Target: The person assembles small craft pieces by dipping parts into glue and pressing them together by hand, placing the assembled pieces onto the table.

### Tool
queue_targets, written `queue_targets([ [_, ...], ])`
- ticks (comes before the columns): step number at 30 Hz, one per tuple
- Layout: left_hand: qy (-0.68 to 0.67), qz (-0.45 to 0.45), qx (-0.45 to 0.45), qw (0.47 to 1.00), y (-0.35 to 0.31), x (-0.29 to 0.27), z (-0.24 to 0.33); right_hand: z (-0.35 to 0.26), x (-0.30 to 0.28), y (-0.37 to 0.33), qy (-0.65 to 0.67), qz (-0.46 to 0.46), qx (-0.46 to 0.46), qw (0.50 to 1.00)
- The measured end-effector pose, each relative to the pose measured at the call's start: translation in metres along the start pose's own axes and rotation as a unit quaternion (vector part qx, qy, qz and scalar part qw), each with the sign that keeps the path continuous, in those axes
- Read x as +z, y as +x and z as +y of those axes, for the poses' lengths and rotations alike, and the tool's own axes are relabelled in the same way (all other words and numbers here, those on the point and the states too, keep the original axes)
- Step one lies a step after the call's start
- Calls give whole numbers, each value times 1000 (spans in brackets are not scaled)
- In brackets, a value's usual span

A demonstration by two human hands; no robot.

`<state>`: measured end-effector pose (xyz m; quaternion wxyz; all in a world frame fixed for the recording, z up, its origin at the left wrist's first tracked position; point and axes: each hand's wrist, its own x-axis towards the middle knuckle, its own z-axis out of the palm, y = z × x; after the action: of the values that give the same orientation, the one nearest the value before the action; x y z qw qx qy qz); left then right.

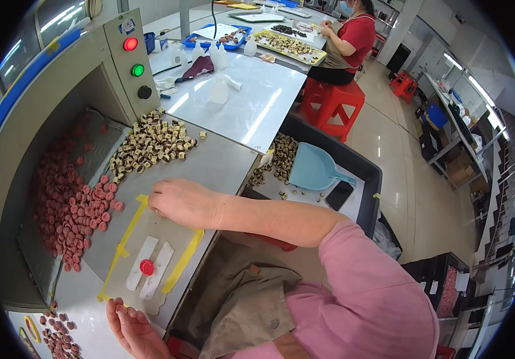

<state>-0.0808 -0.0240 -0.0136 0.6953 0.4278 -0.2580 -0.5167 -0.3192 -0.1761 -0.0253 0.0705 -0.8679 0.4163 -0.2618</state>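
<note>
On the bench, two white strips [142, 263] lie side by side on a sheet edged with yellow tape [125, 239]. A round red piece [147, 267] sits at the gap between them. My right hand [183, 203] is above the tape's far corner, fingers curled down and their tips mostly hidden. Below the strips, my left hand [135, 329] is raised, thumb and fingertips drawn together; anything between them is too small to make out. A heap of round pink-red pieces [84, 209] spills from the machine opening. Beside it lies a pile of small cream-and-dark pieces [156, 140].
The beige machine [117, 90] carries red and green lights. More brownish-pink pieces [60, 335] lie at lower left. Right of the bench, a black tray [368, 179] holds a blue dustpan [314, 167], a phone [339, 195] and loose pieces. A co-worker in red [356, 36] sits beyond.
</note>
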Motion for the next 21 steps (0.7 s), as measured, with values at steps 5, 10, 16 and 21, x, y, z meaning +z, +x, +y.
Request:
queue_targets([
  [5, 33, 16, 20, 999, 2, 3, -5, 0, 1, -2, -11, 10, 6, 1000],
  [10, 28, 7, 48, 998, 0, -10, -10, -5, 4, 4, -13, -17, -5, 1000],
  [16, -65, -46, -57, 995, 14, -5, -17, -1, -17, -3, 51, -10, -4, 999],
  [21, -75, -61, -72, 993, 2, -10, -10, -55, -26, -3, 241, -40, 14, 969],
])
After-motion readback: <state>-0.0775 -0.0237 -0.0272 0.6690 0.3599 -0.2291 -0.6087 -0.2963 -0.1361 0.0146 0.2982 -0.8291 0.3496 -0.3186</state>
